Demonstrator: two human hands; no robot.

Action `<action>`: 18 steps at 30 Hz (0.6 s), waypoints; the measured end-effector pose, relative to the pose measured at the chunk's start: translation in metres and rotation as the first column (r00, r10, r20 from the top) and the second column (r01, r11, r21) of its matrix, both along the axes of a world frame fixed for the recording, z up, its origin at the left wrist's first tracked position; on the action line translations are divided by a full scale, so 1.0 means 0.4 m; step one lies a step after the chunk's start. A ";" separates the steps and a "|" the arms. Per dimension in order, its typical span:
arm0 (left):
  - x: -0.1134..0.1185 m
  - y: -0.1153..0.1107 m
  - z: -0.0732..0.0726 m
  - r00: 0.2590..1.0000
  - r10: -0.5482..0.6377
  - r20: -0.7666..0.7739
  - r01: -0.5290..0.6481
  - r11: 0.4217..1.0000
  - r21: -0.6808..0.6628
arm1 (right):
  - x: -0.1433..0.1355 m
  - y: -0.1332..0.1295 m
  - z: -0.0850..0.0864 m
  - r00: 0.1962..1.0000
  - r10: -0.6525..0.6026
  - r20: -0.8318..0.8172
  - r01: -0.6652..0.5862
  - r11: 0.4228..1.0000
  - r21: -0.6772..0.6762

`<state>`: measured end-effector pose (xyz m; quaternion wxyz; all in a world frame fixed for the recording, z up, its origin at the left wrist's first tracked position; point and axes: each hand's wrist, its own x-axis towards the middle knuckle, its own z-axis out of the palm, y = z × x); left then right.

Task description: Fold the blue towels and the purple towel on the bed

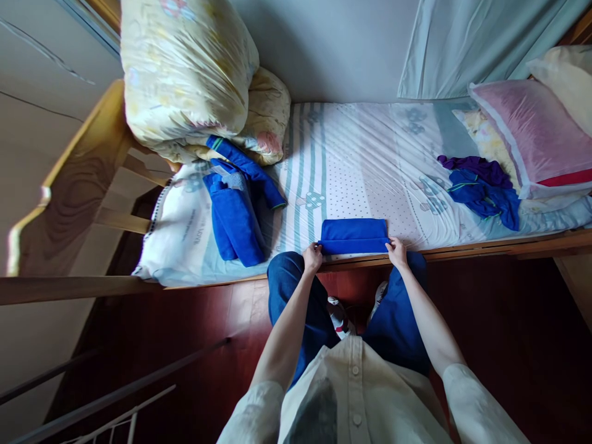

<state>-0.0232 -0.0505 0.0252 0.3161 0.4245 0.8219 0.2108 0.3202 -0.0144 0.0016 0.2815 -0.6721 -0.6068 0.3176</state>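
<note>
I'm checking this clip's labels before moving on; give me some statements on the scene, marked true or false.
1. The left hand and right hand hold opposite ends of a folded blue cloth. True.
2. A purple cloth lies near the pink pillow. True.
3. The right hand touches the pink pillow. False: it holds the folded blue cloth.
4. The quilt is bunched at the left end of the bed. True.
5. The pink pillow is beside the quilt. False: it is at the bed's right end.
</note>
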 end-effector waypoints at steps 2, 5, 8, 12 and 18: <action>0.000 -0.001 -0.001 1.000 -0.005 -0.009 0.005 1.000 -0.006 | 0.000 0.000 0.003 1.000 0.002 0.013 -0.002 1.000 -0.016; -0.002 -0.003 -0.006 1.000 -0.015 -0.015 0.014 1.000 -0.011 | -0.002 0.001 0.005 0.999 -0.001 0.033 0.003 0.999 -0.051; -0.006 -0.006 -0.013 1.000 -0.023 -0.016 0.023 1.000 -0.003 | -0.004 0.001 0.001 0.999 0.006 0.033 -0.004 0.999 -0.046; -0.009 -0.008 -0.020 0.999 -0.038 -0.023 0.039 0.999 0.013 | -0.003 -0.001 -0.004 0.999 0.020 0.034 -0.019 1.000 -0.021; -0.007 -0.012 -0.022 0.996 -0.079 -0.032 0.080 0.997 0.015 | -0.005 -0.004 0.004 0.997 0.015 0.074 -0.012 0.999 -0.034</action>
